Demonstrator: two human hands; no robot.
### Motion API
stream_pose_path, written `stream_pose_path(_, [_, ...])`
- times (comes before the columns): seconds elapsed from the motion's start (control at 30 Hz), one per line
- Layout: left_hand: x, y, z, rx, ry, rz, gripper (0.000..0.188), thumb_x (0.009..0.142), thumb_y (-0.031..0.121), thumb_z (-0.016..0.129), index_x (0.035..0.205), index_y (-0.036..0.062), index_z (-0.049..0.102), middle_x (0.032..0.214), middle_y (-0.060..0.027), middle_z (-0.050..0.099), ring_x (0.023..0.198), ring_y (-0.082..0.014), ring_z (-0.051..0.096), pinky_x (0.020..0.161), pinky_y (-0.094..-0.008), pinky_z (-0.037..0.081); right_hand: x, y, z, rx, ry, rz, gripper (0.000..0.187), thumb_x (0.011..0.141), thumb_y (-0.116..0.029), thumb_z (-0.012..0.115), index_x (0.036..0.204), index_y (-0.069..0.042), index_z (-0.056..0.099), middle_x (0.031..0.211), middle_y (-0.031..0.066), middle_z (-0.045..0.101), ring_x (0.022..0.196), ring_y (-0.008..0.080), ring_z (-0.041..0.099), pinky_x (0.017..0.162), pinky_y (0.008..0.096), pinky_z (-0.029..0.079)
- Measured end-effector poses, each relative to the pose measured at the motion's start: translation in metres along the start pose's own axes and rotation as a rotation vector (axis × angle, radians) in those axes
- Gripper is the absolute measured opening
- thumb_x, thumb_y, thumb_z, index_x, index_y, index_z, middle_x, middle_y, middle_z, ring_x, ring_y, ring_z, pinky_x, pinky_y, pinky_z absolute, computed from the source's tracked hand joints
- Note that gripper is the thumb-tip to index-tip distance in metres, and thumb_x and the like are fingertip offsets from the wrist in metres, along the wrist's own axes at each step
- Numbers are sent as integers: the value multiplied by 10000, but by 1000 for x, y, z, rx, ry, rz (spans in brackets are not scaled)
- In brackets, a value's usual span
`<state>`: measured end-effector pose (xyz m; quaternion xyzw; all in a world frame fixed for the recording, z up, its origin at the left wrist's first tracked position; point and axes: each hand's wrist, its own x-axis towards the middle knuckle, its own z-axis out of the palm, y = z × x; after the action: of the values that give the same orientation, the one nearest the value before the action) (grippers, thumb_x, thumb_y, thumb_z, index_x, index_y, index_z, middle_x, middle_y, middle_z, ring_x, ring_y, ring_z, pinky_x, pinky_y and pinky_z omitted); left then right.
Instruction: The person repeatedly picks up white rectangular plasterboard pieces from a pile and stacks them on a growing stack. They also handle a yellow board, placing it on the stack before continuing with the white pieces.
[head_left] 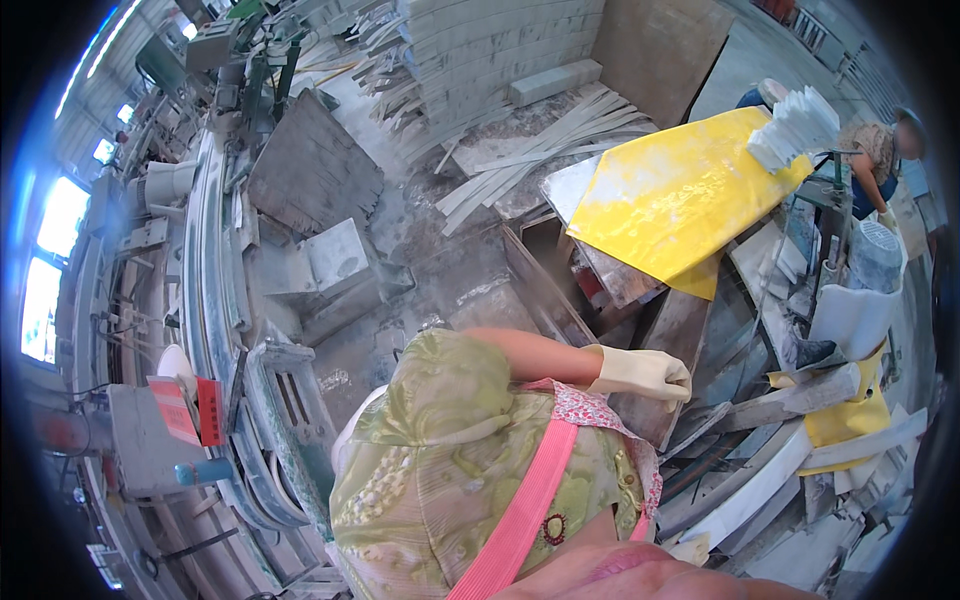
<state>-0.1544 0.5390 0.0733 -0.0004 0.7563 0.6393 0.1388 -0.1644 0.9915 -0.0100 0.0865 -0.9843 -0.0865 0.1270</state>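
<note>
My left hand (pixel 643 374), in a cream rubber glove, is at the middle right, in front of my body. The bare forearm comes across from the green patterned sleeve (pixel 440 375) at the left. Its fingers are curled closed, and whatever they may hold is hidden. Below the hand lies the edge of a brownish board (pixel 655 422). Beyond it, a yellow sheet (pixel 680 195), wet and shiny, drapes over a slanted slab. A stack of white strips (pixel 795 130) rests on the sheet's far right corner. My right hand is not in view.
Long pale strips (pixel 545 155) lie scattered ahead beside a stacked block wall (pixel 505 65). Machinery with curved rails (pixel 205 250) runs along the left. Slabs and offcuts (pixel 770 480) crowd the lower right. Another person (pixel 875 160) bends at the far right.
</note>
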Motion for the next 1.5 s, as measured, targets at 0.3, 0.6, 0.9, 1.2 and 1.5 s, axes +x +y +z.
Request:
stream_pose_path(0.3, [-5,5,-2,16,-40,14,402,965,362,562,1157,42,709,1009,-86,762,949,-200,717,851,-342,543,21,15,6,-21,-201,-37,507,846,-185,786,1264,52,623,1181,239,678,1112,404,636,964,481,522])
stream_pose_path(0.6, [1,-4,-17,46,-55,-13,371,959,351,565,1109,49,720,957,-70,765,895,-197,727,816,-337,548,41,28,-58,265,-227,155,408,999,-270,642,1244,57,634,1148,267,689,1027,450,655,891,496,531])
stream_pose_path(0.9, [-1,-21,-56,10,-18,17,378,981,367,583,1150,51,703,972,-86,766,886,-185,738,773,-337,572,103,-94,-85,1062,-109,411,400,994,-228,700,1248,73,632,1122,129,658,959,182,614,838,327,514])
stream_pose_path(1.2, [15,-19,-181,192,493,-40,574,995,537,556,906,-3,730,737,-154,700,675,-262,693,663,-389,543,203,-433,-86,1512,12,-200,398,970,-340,730,1063,45,702,930,110,732,785,185,682,675,346,527])
stream_pose_path(1.5, [22,-65,-208,687,598,-191,370,938,352,577,878,51,783,999,-194,750,982,-352,716,850,-433,556,186,-491,-83,1078,-272,-479,556,874,-496,703,1324,-174,648,1105,169,740,1008,393,703,828,498,555])
